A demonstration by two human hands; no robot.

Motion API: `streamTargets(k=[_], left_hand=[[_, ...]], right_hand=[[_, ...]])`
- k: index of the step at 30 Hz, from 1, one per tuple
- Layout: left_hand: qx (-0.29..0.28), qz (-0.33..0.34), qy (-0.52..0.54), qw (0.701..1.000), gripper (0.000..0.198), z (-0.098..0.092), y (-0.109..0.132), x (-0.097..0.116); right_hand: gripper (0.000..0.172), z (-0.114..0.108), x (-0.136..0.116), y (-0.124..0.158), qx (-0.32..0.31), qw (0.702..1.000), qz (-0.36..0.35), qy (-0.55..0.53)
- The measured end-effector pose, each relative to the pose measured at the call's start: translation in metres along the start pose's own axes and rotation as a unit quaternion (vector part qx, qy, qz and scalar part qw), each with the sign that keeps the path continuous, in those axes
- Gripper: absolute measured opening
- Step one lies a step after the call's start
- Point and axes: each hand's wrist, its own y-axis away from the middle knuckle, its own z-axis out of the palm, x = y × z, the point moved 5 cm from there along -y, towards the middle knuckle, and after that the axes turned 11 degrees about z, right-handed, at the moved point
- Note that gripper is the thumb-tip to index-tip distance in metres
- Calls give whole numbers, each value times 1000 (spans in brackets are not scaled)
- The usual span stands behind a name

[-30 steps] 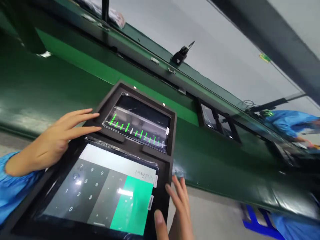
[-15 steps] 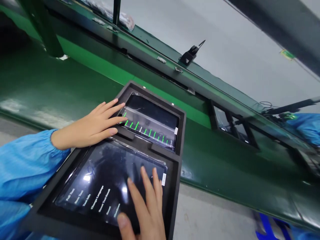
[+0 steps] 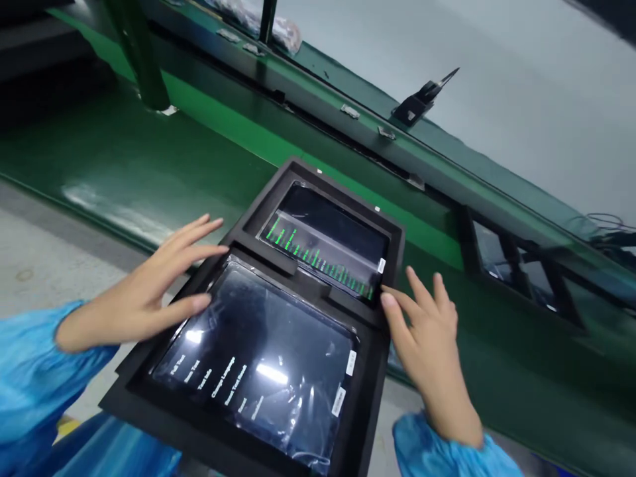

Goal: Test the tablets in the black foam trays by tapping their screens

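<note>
A black foam tray [image 3: 368,397] with two compartments lies at the edge of the green bench. Its near compartment holds a tablet [image 3: 278,331] with a white text menu and two white labels. In the far compartment, another tablet [image 3: 332,218] shows a list of green text. My left hand [image 3: 149,278] is at the tray's left side, fingers spread, thumb over the near tablet's upper left corner. At the tray's right edge is my right hand [image 3: 427,331], fingers apart, with thumb and index finger near the far tablet's corner. Neither hand holds anything.
The green bench [image 3: 209,159] runs diagonally behind the tray. Farther right on it, another black tray [image 3: 470,245] holds tablets. A black device [image 3: 415,109] stands on the shelf. Dark stacked trays [image 3: 50,73] sit at the upper left, near a green post [image 3: 142,59].
My right hand has moved from above the near tablet to the tray's right edge. My left hand has drawn back from the far tablet. The far tablet's green list has grown longer.
</note>
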Motion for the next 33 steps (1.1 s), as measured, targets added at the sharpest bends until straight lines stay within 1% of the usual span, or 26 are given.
streamTargets(k=[2,3,5,8,11,15,17,19,21,23,25,26,28,29,31,32,33], left_hand=[[-12,-50,17,999,58,5,26,9],[-24,-69,15,997,62,9,35,13],[-53,-90,-3,995,69,17,45,20],[-82,-97,-26,992,73,24,47,21],[-79,-106,-36,991,76,24,46,14],[-97,-71,-44,992,85,26,46,9],[-83,-66,-33,994,85,25,47,9],[-49,-79,2,996,83,22,49,9],[-22,-100,66,993,78,19,52,7],[-6,-130,159,979,68,17,58,0],[6,-162,241,957,59,17,67,-8],[10,-172,266,948,57,18,72,-11],[14,-181,277,944,58,21,82,-13],[17,-184,271,944,61,23,86,-12],[30,-193,255,947,65,27,92,-7],[37,-199,244,948,66,29,94,-4],[43,-207,231,950,66,30,95,0]], right_hand=[[52,-2,13,15,0,999,-2,-34],[52,-2,14,22,-3,999,-11,-51],[50,1,7,30,-12,997,-33,-74],[47,3,-14,34,-16,994,-57,-94],[45,1,-33,28,-17,989,-78,-123],[44,0,-55,14,-29,983,-103,-146],[45,1,-66,7,-37,981,-115,-150],[45,2,-75,1,-41,980,-124,-153],[45,4,-78,-4,-37,979,-127,-153],[48,4,-73,-8,-15,982,-118,-148],[55,5,-58,-11,14,985,-85,-146],[60,7,-47,-11,24,986,-57,-152],[73,12,-23,-10,21,983,24,-180],[79,16,-10,-7,10,976,76,-203],[90,25,13,4,-20,948,180,-263],[92,31,21,11,-39,929,223,-293],[90,37,29,20,-62,909,258,-322]])
